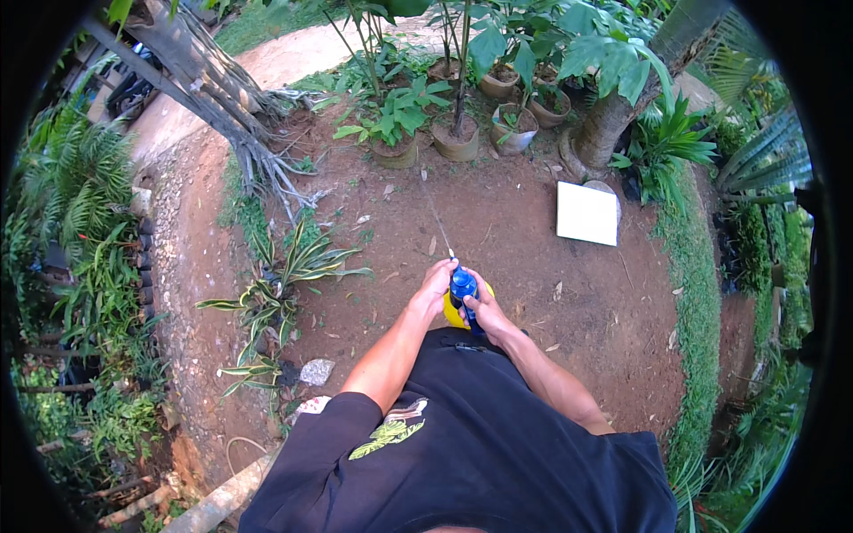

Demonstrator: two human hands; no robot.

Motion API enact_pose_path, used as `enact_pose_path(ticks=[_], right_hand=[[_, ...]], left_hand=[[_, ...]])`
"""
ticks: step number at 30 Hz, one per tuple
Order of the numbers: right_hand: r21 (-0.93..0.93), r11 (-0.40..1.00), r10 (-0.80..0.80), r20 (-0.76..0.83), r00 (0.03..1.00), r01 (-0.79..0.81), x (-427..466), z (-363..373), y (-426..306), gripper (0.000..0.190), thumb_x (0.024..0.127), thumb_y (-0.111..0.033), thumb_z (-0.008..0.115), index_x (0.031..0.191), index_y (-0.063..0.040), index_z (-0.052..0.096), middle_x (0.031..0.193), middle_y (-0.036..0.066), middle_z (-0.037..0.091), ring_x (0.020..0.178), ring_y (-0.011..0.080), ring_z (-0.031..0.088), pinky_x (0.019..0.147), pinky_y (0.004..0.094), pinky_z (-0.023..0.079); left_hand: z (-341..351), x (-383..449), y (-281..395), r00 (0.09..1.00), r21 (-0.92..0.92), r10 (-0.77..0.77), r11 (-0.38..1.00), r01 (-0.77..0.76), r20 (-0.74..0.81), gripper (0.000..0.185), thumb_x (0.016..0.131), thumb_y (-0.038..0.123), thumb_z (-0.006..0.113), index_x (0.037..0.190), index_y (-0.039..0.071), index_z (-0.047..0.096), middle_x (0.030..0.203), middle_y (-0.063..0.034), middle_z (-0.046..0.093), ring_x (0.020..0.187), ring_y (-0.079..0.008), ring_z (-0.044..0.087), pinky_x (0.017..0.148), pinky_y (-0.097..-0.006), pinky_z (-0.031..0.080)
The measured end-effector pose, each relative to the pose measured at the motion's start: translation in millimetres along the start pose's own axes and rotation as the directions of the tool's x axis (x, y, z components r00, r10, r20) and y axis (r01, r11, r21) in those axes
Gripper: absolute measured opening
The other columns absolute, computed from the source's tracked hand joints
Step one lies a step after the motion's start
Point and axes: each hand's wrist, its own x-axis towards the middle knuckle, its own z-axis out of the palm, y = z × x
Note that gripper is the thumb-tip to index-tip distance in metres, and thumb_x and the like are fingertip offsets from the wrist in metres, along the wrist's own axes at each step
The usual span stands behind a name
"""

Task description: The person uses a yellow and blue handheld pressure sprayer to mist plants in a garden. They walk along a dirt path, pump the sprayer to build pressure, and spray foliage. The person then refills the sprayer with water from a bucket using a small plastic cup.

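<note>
In front of my waist is a hand pump sprayer with a blue head [463,285] and a yellow tank [453,313], the tank mostly hidden by my hands and the head. My right hand [488,312] grips the blue head and handle from the right. On the other side, my left hand [436,283] closes around the nozzle end, its fingertips near the pale tip [451,253]. From that tip a thin pale line, apparently a jet of liquid, runs forward over the soil towards the potted plants [456,136].
A white board [586,213] lies on the soil ahead to the right, by a tree trunk [603,126]. Another trunk [213,73] with spreading roots stands ahead left. Yellow-edged snake plants [293,266] and a stone [316,372] are on my left; grass [693,306] borders the right.
</note>
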Motion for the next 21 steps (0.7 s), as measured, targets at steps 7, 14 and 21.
enact_pose_path(ticks=[7, 14, 21], right_hand=[[-0.037, 0.998, 0.047, -0.014, 0.999, -0.047, 0.5, 2.0, -4.5, 0.061, 0.1, -0.006, 0.044, 0.153, -0.03, 0.026, 0.086, 0.003, 0.055, 0.069, 0.0095, 0.053, 0.059, 0.0268, 0.046], [-0.006, 1.0, 0.028, -0.02, 0.999, -0.028, 0.5, 4.9, -4.8, 0.06, 0.1, -0.004, 0.043, 0.152, -0.03, 0.027, 0.084, 0.004, 0.055, 0.067, 0.0102, 0.053, 0.059, 0.0272, 0.047], [0.0, 1.0, 0.012, -0.01, 1.0, -0.012, 1.5, 1.8, -2.2, 0.059, 0.101, -0.005, 0.043, 0.152, -0.029, 0.027, 0.089, 0.005, 0.056, 0.069, 0.01, 0.054, 0.059, 0.0273, 0.048]], left_hand=[[-2.7, 0.0, 2.1, 1.0, -0.024, -0.01, 1.0, 0.01, 0.003, 0.028, 0.098, 0.024, 0.055, 0.118, 0.006, 0.06, 0.104, -0.0069, 0.064, 0.096, -0.0182, 0.06, 0.085, -0.0367, 0.049], [-4.7, 0.5, 0.1, 1.0, -0.015, 0.013, 1.0, -0.013, 0.015, 0.026, 0.098, 0.025, 0.055, 0.116, 0.006, 0.06, 0.101, -0.0051, 0.064, 0.094, -0.0173, 0.06, 0.084, -0.0352, 0.049], [0.8, -8.9, 5.5, 1.0, 0.014, 0.02, 1.0, -0.02, 0.02, 0.028, 0.099, 0.026, 0.056, 0.118, 0.006, 0.058, 0.104, -0.0063, 0.063, 0.095, -0.0167, 0.06, 0.085, -0.0359, 0.05]])
